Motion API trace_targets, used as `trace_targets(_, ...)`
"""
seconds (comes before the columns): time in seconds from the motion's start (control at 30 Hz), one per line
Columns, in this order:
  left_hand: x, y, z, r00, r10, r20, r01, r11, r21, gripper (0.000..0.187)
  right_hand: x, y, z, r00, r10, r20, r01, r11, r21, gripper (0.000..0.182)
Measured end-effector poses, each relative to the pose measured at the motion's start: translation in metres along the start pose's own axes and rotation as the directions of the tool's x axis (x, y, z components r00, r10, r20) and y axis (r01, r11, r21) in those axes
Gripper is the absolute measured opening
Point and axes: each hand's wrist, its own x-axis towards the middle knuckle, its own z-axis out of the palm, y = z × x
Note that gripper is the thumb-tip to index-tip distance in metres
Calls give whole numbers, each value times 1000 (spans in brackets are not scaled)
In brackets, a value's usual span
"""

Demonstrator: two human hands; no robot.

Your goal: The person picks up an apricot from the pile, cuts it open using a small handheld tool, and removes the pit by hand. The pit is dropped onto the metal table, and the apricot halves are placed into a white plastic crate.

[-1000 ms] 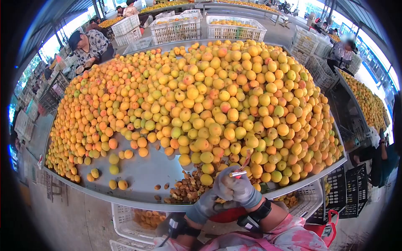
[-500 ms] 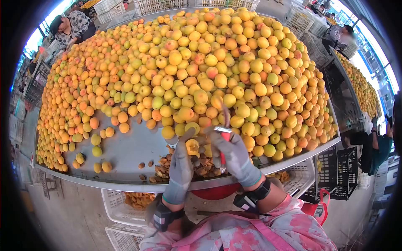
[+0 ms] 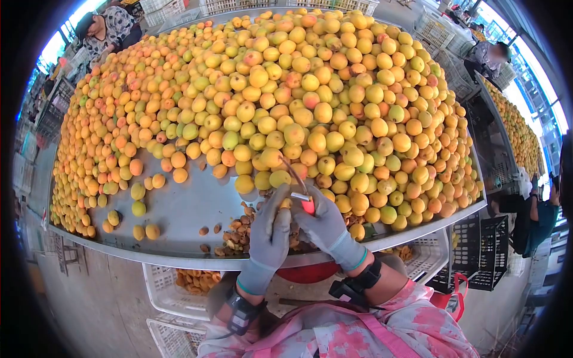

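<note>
My left hand [image 3: 268, 230], in a grey glove, is closed around an apricot [image 3: 286, 203], of which only a bit of yellow shows between the fingers. Gripped in my gloved right hand [image 3: 327, 222] is a knife [image 3: 307, 204] with a red handle and a thin, curved blade pointing up and away. Both hands nearly touch above the near edge of a metal table [image 3: 179, 206]. Brown apricot pits [image 3: 237, 231] lie beside and partly behind my left hand. A large heap of apricots [image 3: 286, 89] rises just beyond my fingers.
Below the table edge stand a white crate [image 3: 156, 292] with orange fruit pieces and another white crate [image 3: 431, 253] at right. Black crates [image 3: 482, 250] sit farther right. One person [image 3: 104, 33] works at the far left; others are at the right.
My hands have come together, and the cut-looking apricot in my left hand is now mostly hidden. The knife has tilted to the left. The view has shifted slightly.
</note>
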Motion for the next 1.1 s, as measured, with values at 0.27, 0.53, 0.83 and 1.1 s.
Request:
trace_targets(0.27, 2, -3, -7, 884, -365, 291, 415, 329, -848, 40, 7, -21, -22, 962, 260, 86, -272, 875, 400, 20)
trace_targets(0.53, 4, -29, -22, 792, -347, 503, 311, -481, -820, 38, 5, -21, -26, 954, 282, 104, -300, 874, 383, 16)
trace_targets(0.83, 2, -24, -18, 885, 77, 459, 428, -521, -738, 38, 1, -22, -28, 949, 285, 134, -313, 901, 299, 19)
trace_targets(1.1, 4, -6, -19, 940, -219, 262, 246, -98, -964, 36, -9, -34, -31, 891, 402, 211, -411, 912, -5, 29)
